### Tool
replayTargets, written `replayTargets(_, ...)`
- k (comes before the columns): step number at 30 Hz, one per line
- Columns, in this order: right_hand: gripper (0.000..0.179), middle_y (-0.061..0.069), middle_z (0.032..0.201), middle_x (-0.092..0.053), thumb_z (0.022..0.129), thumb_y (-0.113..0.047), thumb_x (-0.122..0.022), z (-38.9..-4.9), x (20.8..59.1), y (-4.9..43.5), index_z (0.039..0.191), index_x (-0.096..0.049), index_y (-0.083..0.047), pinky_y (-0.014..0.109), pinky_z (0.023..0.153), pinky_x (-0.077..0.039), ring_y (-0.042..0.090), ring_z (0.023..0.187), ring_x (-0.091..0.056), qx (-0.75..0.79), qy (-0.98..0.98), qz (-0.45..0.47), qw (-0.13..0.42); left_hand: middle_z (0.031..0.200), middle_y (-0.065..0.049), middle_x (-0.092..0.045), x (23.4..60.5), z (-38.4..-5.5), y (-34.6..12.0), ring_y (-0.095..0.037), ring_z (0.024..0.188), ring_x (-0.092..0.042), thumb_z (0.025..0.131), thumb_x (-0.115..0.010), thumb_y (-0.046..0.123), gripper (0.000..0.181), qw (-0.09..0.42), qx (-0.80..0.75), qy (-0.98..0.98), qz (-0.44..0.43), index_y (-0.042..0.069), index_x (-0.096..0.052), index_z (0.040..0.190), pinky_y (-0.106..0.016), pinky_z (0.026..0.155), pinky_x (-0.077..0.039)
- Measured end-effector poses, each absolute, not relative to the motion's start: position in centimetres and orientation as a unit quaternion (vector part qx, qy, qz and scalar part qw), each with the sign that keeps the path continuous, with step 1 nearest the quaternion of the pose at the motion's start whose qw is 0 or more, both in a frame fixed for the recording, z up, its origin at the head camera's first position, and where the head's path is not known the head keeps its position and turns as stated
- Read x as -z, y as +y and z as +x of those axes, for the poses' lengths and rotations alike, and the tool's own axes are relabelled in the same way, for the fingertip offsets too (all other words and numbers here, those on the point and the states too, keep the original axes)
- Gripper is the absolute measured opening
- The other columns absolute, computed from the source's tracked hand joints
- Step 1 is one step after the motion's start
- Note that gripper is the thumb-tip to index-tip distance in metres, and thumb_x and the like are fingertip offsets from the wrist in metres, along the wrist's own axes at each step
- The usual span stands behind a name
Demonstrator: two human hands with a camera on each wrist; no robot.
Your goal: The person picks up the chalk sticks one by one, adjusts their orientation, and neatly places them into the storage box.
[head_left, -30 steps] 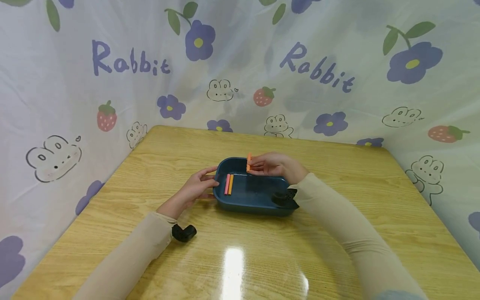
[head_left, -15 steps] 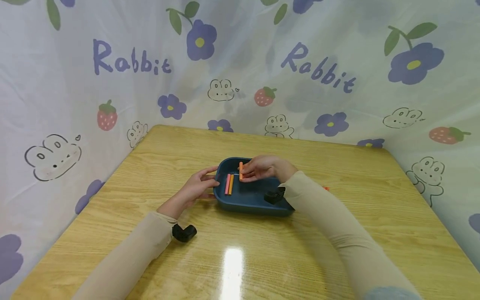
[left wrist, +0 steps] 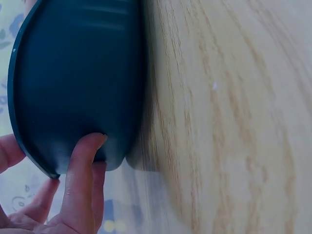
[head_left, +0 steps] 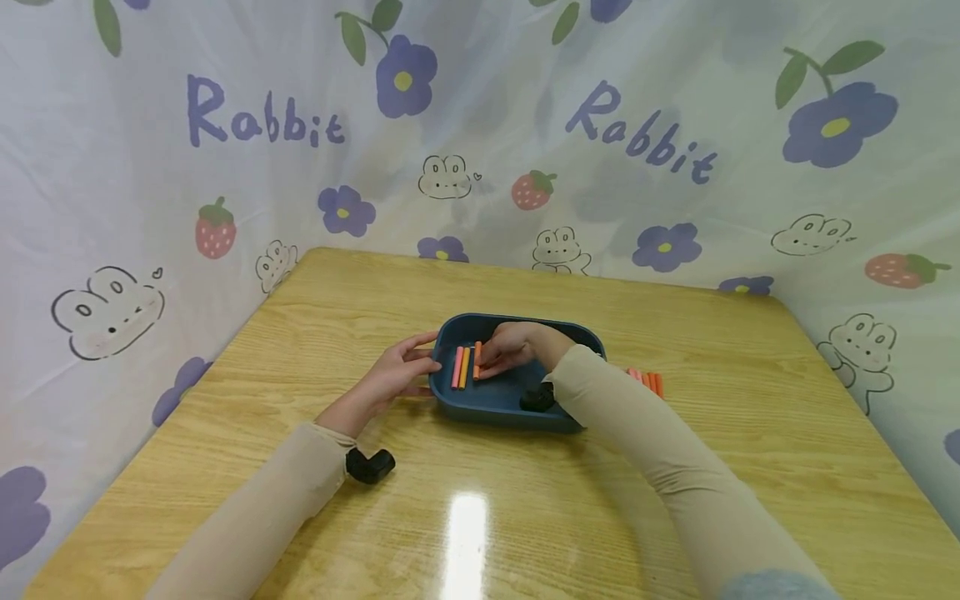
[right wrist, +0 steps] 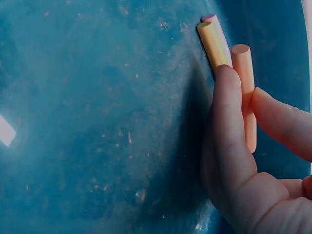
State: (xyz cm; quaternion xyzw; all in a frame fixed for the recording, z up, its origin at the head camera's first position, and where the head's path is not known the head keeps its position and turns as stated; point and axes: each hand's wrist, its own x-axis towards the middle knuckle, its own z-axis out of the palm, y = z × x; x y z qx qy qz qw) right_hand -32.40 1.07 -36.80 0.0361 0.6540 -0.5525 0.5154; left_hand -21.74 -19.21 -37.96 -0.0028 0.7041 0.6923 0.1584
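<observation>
A dark blue-green plastic tub (head_left: 495, 414) stands on the table. My left hand (head_left: 393, 371) grips its left end; in the left wrist view, fingers (left wrist: 80, 180) press the outer wall near the rim. Inside the tub, a pink chalk stick (head_left: 457, 367) and a yellow chalk stick (head_left: 465, 368) lie side by side near the left wall. My right hand (head_left: 517, 346) reaches into the tub and pinches an orange chalk stick (right wrist: 247, 97) between thumb and finger. This stick stands just right of the yellow one, roughly parallel to it.
Several pink and orange chalk sticks (head_left: 651, 383) lie on the wooden table (head_left: 337, 292) right of the tub, partly hidden by the right sleeve. A printed rabbit curtain (head_left: 480, 108) borders the table. Black wrist devices (head_left: 370, 467) hang below both sleeves.
My right hand has brought the orange chalk from above the tub's back rim left and down beside the yellow stick. More chalk on the table shows at right. My left hand has stayed in place.
</observation>
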Motion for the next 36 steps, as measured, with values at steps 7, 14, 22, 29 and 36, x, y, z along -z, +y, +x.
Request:
replayTargets(7,0.030,0.021,0.097,-0.053,0.091,0.012,-0.045,-32.1,36.4,1.2,0.121,-0.045,0.016,0.030,0.079,-0.053,0.026,0.078,-0.063,0.548,0.660,0.028,0.513,0.139,-0.027,-0.036,37.9,-22.0,-19.1,-0.040,0.117,-0.048,0.092,-0.051,0.003,0.060,0.158,-0.694,0.702,0.002,0.009,-0.028,0.147,-0.043,0.076,-0.054)
replayTargets(14,0.035,0.024,0.114,-0.050,0.093,0.007,-0.045,-32.1,35.8,1.9,0.127,-0.041,0.017,0.035,0.089,-0.048,0.030,0.099,-0.057,0.562,0.658,0.011,0.501,0.138,-0.026,-0.037,37.9,-21.9,-19.0,-0.040,0.117,-0.048,0.092,-0.051,0.002,0.059,0.158,-0.693,0.703,0.005,0.009,-0.029,0.146,-0.044,0.077,-0.053)
replayTargets(22,0.050,0.031,0.138,-0.033,0.096,0.007,-0.040,-31.3,34.2,3.4,0.142,-0.021,0.010,0.037,0.095,-0.044,0.037,0.128,-0.036,0.599,0.633,-0.041,0.488,0.139,-0.026,-0.037,38.0,-21.7,-19.1,-0.040,0.117,-0.048,0.093,-0.050,0.002,0.059,0.159,-0.694,0.702,0.002,0.010,-0.028,0.147,-0.044,0.077,-0.053)
replayTargets(29,0.051,0.034,0.142,-0.023,0.097,0.006,-0.037,-30.3,32.8,5.6,0.143,-0.015,0.012,0.040,0.100,-0.038,0.042,0.131,-0.028,0.614,0.616,-0.110,0.481,0.138,-0.026,-0.038,38.0,-21.5,-19.2,-0.039,0.116,-0.049,0.093,-0.050,0.002,0.058,0.155,-0.692,0.705,-0.004,0.010,-0.030,0.146,-0.043,0.075,-0.054)
replayTargets(36,0.050,0.033,0.131,-0.039,0.098,0.005,-0.036,-28.6,32.3,9.2,0.142,-0.015,0.013,0.042,0.102,-0.036,0.045,0.128,-0.030,0.619,0.630,-0.149,0.445,0.138,-0.027,-0.037,38.1,-21.6,-19.1,-0.039,0.117,-0.048,0.093,-0.049,0.002,0.057,0.155,-0.691,0.706,0.001,0.009,-0.028,0.147,-0.043,0.077,-0.053)
